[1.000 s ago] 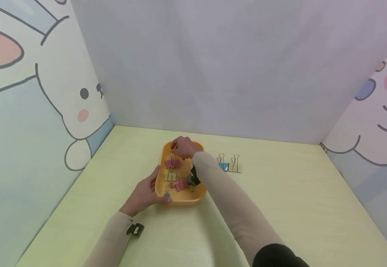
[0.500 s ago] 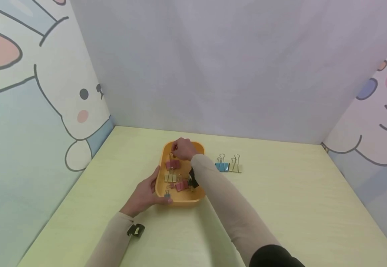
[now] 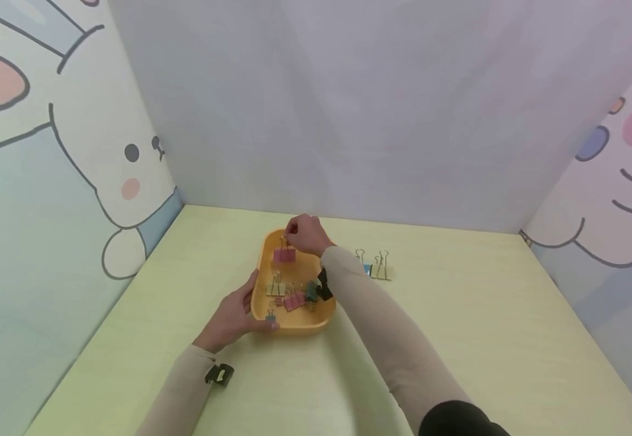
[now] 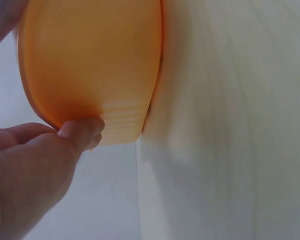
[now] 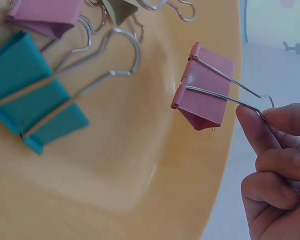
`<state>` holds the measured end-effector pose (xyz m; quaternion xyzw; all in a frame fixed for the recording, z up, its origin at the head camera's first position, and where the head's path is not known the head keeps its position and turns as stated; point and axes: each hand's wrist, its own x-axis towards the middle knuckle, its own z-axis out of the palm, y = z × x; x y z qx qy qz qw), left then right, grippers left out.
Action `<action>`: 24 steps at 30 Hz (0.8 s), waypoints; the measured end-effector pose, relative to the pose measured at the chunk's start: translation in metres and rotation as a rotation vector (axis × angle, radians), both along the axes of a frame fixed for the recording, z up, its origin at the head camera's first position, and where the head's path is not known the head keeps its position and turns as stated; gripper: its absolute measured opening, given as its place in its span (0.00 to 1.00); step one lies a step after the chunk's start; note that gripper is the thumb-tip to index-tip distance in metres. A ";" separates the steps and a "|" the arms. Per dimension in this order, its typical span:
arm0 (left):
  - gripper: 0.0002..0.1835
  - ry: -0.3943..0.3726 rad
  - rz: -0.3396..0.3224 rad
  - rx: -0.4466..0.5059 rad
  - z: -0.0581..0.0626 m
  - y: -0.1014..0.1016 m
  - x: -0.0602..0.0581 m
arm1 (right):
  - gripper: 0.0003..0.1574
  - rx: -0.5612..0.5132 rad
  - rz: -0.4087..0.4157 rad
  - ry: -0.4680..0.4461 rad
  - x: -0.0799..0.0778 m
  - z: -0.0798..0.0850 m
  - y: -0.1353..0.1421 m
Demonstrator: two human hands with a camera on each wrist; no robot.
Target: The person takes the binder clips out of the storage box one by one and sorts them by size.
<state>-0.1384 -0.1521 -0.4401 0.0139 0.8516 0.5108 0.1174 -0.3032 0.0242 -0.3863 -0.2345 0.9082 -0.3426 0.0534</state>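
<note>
My right hand pinches a large pink binder clip by its wire handle, between thumb and index finger. In the right wrist view the pink clip hangs at the inner side of the orange tray. With my left hand I hold the tray at its left side and near corner, thumb over the rim. Several other clips lie in the tray: a yellow one, a pink one, a small blue one and a teal one, partly behind my right wrist in the head view.
Right of the tray, a blue binder clip and a pale yellow one stand side by side on the table. My right sleeve partly covers the blue one. A grey wall rises behind the table.
My right hand has lifted the pink binder clip up and toward the tray's far end, away from the yellow clip. The left hand keeps its hold on the tray.
</note>
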 end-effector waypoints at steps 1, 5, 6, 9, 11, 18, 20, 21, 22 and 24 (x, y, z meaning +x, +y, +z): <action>0.69 -0.004 0.000 0.001 0.000 0.000 0.000 | 0.09 0.000 0.003 0.002 0.000 0.002 0.002; 0.69 -0.002 -0.008 0.014 -0.001 0.001 0.000 | 0.09 0.003 0.016 0.008 0.001 0.008 0.012; 0.70 0.002 -0.010 0.012 -0.001 0.001 0.000 | 0.09 -0.003 0.018 0.003 0.001 0.010 0.014; 0.70 0.012 -0.011 0.008 -0.001 0.001 0.000 | 0.10 -0.015 0.025 0.013 0.002 0.017 0.021; 0.70 0.011 -0.010 0.009 -0.002 0.001 -0.001 | 0.10 -0.018 0.030 0.029 0.003 0.022 0.025; 0.71 0.009 -0.006 0.014 -0.002 0.000 -0.001 | 0.10 -0.050 0.029 0.046 0.004 0.034 0.041; 0.71 0.012 -0.008 0.019 -0.002 0.000 -0.001 | 0.10 -0.060 0.028 0.038 0.004 0.036 0.046; 0.71 0.015 -0.010 0.022 -0.002 -0.001 -0.001 | 0.10 -0.060 0.027 0.040 0.005 0.037 0.049; 0.71 0.016 -0.010 0.023 -0.002 -0.001 -0.001 | 0.10 -0.064 0.026 0.040 0.005 0.038 0.052; 0.71 0.018 -0.009 0.029 -0.002 -0.001 -0.001 | 0.10 -0.072 0.019 0.047 0.006 0.039 0.059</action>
